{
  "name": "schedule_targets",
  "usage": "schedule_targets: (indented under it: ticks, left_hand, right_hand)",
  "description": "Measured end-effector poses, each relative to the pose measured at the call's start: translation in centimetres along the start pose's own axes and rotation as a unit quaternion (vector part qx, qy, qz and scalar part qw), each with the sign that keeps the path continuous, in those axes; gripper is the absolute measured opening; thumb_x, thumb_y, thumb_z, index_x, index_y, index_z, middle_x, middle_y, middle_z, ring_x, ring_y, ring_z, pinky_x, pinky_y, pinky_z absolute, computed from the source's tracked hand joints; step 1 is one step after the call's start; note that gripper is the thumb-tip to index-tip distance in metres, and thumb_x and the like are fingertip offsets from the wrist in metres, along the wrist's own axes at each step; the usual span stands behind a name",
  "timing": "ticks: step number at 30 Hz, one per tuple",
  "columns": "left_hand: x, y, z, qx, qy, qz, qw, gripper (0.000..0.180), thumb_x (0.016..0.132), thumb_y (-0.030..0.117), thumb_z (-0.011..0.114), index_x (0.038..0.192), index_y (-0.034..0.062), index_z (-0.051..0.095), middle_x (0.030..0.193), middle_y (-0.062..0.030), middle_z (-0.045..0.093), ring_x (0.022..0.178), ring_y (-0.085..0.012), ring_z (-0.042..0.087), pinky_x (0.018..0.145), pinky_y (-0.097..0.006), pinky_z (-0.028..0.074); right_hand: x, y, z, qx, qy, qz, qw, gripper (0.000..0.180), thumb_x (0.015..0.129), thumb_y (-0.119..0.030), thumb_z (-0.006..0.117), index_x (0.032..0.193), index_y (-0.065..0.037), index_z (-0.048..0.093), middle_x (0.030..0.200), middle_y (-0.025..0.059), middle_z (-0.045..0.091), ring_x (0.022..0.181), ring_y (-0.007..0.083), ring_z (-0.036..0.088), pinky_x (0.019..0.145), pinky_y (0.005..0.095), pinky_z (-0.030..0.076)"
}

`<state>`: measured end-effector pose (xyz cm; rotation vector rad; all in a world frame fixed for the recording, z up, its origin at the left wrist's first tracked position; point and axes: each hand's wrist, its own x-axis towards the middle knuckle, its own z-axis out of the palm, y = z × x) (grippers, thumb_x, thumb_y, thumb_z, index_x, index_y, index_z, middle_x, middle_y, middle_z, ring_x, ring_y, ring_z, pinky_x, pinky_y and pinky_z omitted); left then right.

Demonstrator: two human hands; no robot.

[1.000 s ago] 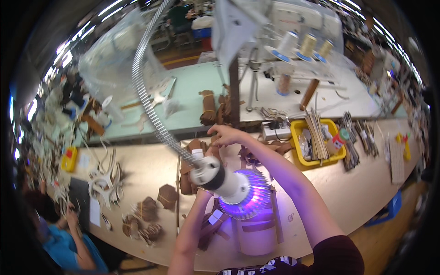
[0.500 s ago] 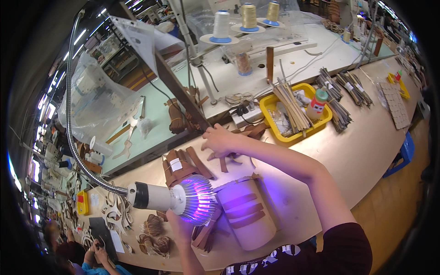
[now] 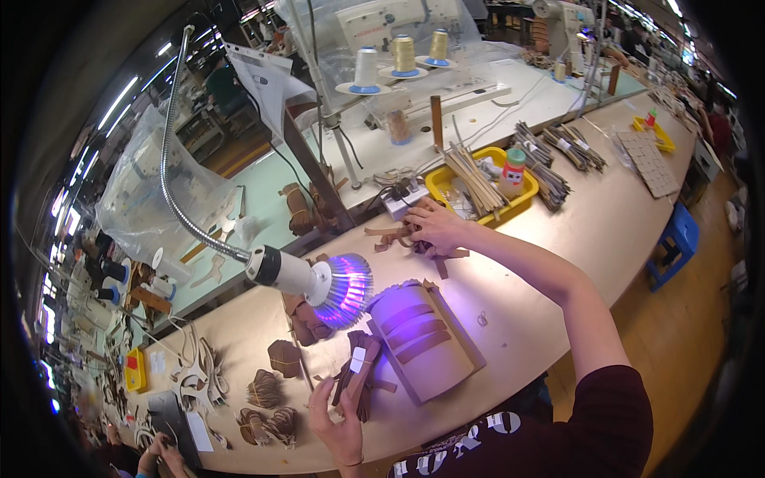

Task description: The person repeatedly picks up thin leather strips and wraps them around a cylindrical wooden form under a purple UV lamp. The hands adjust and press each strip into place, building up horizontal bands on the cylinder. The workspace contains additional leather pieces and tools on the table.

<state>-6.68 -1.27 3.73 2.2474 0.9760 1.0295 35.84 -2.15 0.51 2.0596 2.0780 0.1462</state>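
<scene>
My right hand (image 3: 438,227) is at the back of the bench, its fingers curled over a loose heap of brown leather strips (image 3: 392,234). Lower down, my left hand (image 3: 339,426) has its thumb and finger apart, beside a bundle of brown strips (image 3: 360,374) with a white label. Between my arms stands a curved tan form (image 3: 438,362) on a flat board. Several brown strips (image 3: 416,328) lie across its top, lit violet by a finned lamp (image 3: 341,291) that hangs over the left side of the form.
A yellow tray (image 3: 510,215) with sticks and a green-capped bottle stands beyond my right hand. Dark strip bundles (image 3: 550,187) lie to its right. Tied brown bundles (image 3: 265,389) sit left of my left hand. The lamp's metal gooseneck (image 3: 169,159) arches at left. Another person's hands (image 3: 166,454) show at lower left.
My right hand has moved right along the back of the bench and closed over the loose strips. My left hand has come down, out from behind the lamp. The view has shifted.
</scene>
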Motion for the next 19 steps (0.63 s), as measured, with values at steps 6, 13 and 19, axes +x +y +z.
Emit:
schedule_targets:
  ticks: [6, 13, 19]
  left_hand:
    - [-1.8, 2.2, 1.9, -0.112, 0.036, 0.207, 0.971, 0.026, 0.075, 0.0, 0.066, 0.101, 0.0011, 0.063, 0.104, -0.0164, 0.064, 0.09, -0.0297, 0.064, 0.078, -0.037, 0.05]
    - [-8.9, 0.1, 7.7, -0.221, -0.363, 0.396, 0.814, 0.031, 0.076, 0.015, 0.074, 0.105, 0.0078, 0.065, 0.106, -0.0095, 0.064, 0.097, -0.0282, 0.063, 0.079, -0.037, 0.051]
    - [-6.6, -7.1, 12.7, -0.047, -0.483, 0.486, 0.727, 0.051, 0.081, 0.021, 0.072, 0.126, 0.0098, 0.051, 0.141, -0.0132, 0.043, 0.126, -0.035, 0.046, 0.102, -0.047, 0.041]
  right_hand:
    - [-6.9, -4.2, -0.5, 0.079, 0.164, 0.111, 0.977, 0.051, 0.083, -0.037, 0.066, 0.131, -0.028, 0.053, 0.145, 0.0166, 0.033, 0.137, 0.0365, 0.028, 0.109, 0.0538, 0.023]
    - [-26.4, -14.7, 3.5, 0.191, 0.082, 0.504, 0.838, 0.055, 0.092, -0.046, 0.051, 0.135, -0.011, 0.048, 0.148, 0.0238, 0.028, 0.139, 0.0374, 0.025, 0.112, 0.0515, 0.022]
    - [-30.3, -18.3, 6.8, 0.196, 0.249, 0.594, 0.74, 0.049, 0.087, -0.053, 0.054, 0.117, -0.015, 0.065, 0.141, 0.0176, 0.044, 0.134, 0.031, 0.036, 0.111, 0.0504, 0.024]
